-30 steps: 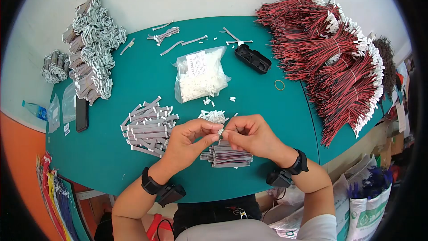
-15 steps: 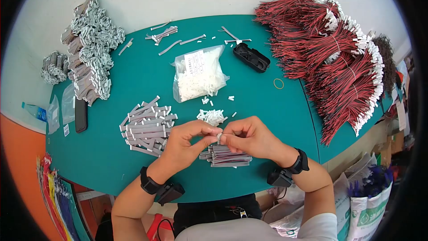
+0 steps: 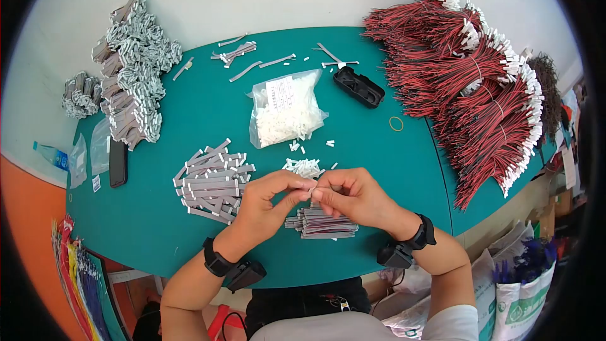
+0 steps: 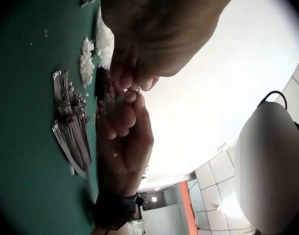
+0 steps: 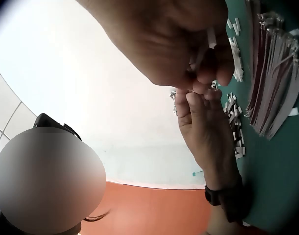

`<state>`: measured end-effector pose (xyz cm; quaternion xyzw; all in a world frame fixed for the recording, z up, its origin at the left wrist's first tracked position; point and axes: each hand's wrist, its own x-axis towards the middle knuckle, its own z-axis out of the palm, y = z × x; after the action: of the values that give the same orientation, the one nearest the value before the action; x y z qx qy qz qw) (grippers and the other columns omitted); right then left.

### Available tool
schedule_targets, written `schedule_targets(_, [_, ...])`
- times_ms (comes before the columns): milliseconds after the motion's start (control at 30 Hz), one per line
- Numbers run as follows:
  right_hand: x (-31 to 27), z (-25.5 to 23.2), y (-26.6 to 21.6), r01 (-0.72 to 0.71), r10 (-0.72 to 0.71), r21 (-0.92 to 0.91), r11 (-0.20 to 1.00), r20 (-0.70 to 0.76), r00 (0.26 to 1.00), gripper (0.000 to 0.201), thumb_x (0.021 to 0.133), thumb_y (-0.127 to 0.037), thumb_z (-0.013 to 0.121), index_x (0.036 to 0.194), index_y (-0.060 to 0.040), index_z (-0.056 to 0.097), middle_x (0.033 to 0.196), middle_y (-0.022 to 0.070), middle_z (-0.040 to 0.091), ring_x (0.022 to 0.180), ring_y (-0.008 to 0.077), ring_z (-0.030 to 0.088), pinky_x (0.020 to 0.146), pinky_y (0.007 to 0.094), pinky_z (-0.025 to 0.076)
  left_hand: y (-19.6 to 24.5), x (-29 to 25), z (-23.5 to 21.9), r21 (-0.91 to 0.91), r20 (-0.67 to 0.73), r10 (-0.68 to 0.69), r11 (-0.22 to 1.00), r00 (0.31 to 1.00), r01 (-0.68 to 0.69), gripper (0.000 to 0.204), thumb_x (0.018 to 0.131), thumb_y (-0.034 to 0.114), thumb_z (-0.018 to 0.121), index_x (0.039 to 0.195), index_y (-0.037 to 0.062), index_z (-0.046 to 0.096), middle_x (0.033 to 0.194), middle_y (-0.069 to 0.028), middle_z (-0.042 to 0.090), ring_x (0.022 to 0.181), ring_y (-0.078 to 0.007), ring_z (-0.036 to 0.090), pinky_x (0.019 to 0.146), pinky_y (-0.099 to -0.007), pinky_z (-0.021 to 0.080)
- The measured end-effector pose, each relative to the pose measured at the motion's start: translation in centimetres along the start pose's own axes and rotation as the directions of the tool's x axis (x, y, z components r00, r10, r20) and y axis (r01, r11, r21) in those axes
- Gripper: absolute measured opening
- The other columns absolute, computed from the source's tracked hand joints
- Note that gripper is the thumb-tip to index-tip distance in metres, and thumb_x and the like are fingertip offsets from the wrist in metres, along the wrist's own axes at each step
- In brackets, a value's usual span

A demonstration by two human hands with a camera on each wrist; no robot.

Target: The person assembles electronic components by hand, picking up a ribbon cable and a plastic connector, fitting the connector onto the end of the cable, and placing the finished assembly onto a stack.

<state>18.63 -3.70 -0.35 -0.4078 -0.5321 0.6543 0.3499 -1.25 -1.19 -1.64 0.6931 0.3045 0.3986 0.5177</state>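
Both hands meet fingertip to fingertip in the head view, above the near part of the table. A short grey ribbon cable point(image 5: 202, 53) with a white connector on its end runs through my right hand point(image 3: 356, 196), which pinches it between thumb and fingers. My left hand point(image 3: 268, 199) pinches a small white connector point(image 4: 138, 90) at the meeting point, mostly hidden by fingertips. Just below the hands lies a neat stack of grey ribbon cables point(image 3: 325, 222). Beyond them is a small heap of loose white connectors point(image 3: 303, 167).
Left of the hands is a spread of ribbon cables with white ends point(image 3: 211, 180). Behind stand a clear bag of white connectors point(image 3: 287, 110) and a black case point(image 3: 360, 86). Large piles of grey cables point(image 3: 136, 69) and red-black wires point(image 3: 467, 88) flank the green table point(image 3: 379, 145).
The fingertips have closed in over the small white connector, which showed more plainly a second ago. Both hands stay in nearly the same place; the head view has shifted slightly.
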Motion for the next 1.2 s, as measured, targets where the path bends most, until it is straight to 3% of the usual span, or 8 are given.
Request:
schedule_targets(167, [-0.3, -0.1, -0.7, 0.042, -0.042, -0.018, 0.999, -0.021, 0.999, 0.016, 0.093, -0.016, 0.055, 0.084, -0.0024, 0.059, 0.064, -0.0022, 0.053, 0.055, 0.0028, 0.046, 0.048, 0.019, 0.036, 0.3, 0.2, -0.5, -0.103, 0.053, -0.092, 0.99, 0.994, 0.098, 0.022, 0.096, 0.02, 0.049, 0.099, -0.0006, 0.056, 0.078, -0.002, 0.056, 0.072, -0.0106, 0.051, 0.063, -0.0245, 0.042])
schedule_targets(267, [-0.4, 0.1, -0.4, 0.052, -0.052, -0.041, 0.998, 0.002, 0.999, 0.016, 0.092, -0.015, 0.055, 0.084, -0.0018, 0.058, 0.064, -0.0022, 0.053, 0.055, 0.0031, 0.044, 0.048, 0.0202, 0.036, 0.7, 0.2, -0.5, 0.09, 0.141, -0.078, 0.994, 0.987, 0.066, 0.03, 0.098, 0.031, 0.044, 0.093, 0.0023, 0.051, 0.069, -0.003, 0.048, 0.064, -0.0108, 0.044, 0.056, -0.0263, 0.035])
schedule_targets(367, [-0.4, 0.4, -0.1, 0.077, -0.076, -0.088, 0.993, 0.015, 0.997, 0.016, 0.092, -0.015, 0.055, 0.084, -0.0012, 0.058, 0.062, -0.0022, 0.052, 0.055, 0.0036, 0.043, 0.048, 0.0217, 0.035, 1.7, 0.3, -0.6, 0.292, 0.225, -0.112, 0.955, 0.968, 0.043, 0.025, 0.098, 0.026, 0.041, 0.091, 0.0025, 0.047, 0.07, -0.0152, 0.05, 0.061, -0.03, 0.047, 0.06, -0.0346, 0.041])
schedule_targets(467, [-0.4, 0.3, 0.0, 0.069, -0.067, -0.139, 0.988, 0.016, 0.998, 0.019, 0.092, -0.015, 0.056, 0.08, -0.0007, 0.058, 0.06, -0.0013, 0.052, 0.054, 0.0039, 0.043, 0.048, 0.0233, 0.036, 1.7, 0.3, -0.6, 0.312, 0.24, -0.111, 0.95, 0.965, 0.032, 0.024, 0.098, 0.024, 0.042, 0.086, 0.0027, 0.045, 0.067, -0.0155, 0.046, 0.059, -0.0314, 0.042, 0.056, -0.0345, 0.038])
schedule_targets(667, [-0.6, 0.7, -1.1, 0.061, -0.055, -0.191, 0.98, 0.04, 0.998, 0.024, 0.092, -0.015, 0.055, 0.072, -0.0004, 0.054, 0.057, 0.0003, 0.052, 0.053, 0.0049, 0.043, 0.048, 0.025, 0.037, 1.5, 0.1, -0.3, 0.221, 0.218, -0.108, 0.974, 0.97, 0.059, 0.021, 0.096, 0.019, 0.045, 0.084, 0.0013, 0.044, 0.065, -0.0146, 0.042, 0.056, -0.0276, 0.036, 0.053, -0.0328, 0.036])
schedule_targets(767, [-0.7, 0.5, -1.0, 0.073, -0.058, -0.25, 0.966, 0.068, 0.996, 0.024, 0.092, -0.013, 0.054, 0.072, -0.0005, 0.053, 0.057, 0.0008, 0.052, 0.052, 0.0053, 0.043, 0.047, 0.025, 0.038, 0.7, -0.3, -0.1, 0.158, 0.212, -0.085, 0.986, 0.974, 0.052, 0.025, 0.095, 0.021, 0.048, 0.082, 0.0009, 0.049, 0.066, -0.0059, 0.042, 0.058, -0.0124, 0.037, 0.052, -0.0274, 0.033])
schedule_targets(867, [-0.9, 1.1, -1.4, 0.122, -0.114, -0.254, 0.959, 0.045, 0.992, 0.024, 0.092, -0.013, 0.053, 0.071, -0.0008, 0.052, 0.056, 0.0012, 0.051, 0.051, 0.0055, 0.043, 0.047, 0.0252, 0.037, 1.2, -0.2, 0.0, 0.113, 0.194, -0.037, 0.993, 0.98, 0.015, 0.019, 0.095, 0.015, 0.048, 0.082, 0.0008, 0.047, 0.062, -0.0103, 0.04, 0.055, -0.0175, 0.035, 0.051, -0.0297, 0.034])
schedule_targets(1200, [-0.8, 0.7, -1.6, 0.114, -0.099, -0.231, 0.966, 0.076, 0.992, 0.024, 0.093, -0.014, 0.053, 0.073, -0.0017, 0.053, 0.056, -0.0007, 0.05, 0.05, 0.004, 0.041, 0.045, 0.0237, 0.034, 1.2, -0.1, 0.0, 0.102, 0.121, -0.023, 0.995, 0.992, 0.011, 0.017, 0.093, 0.013, 0.049, 0.082, 0.0004, 0.049, 0.062, -0.0071, 0.038, 0.056, -0.0118, 0.033, 0.05, -0.0278, 0.031])
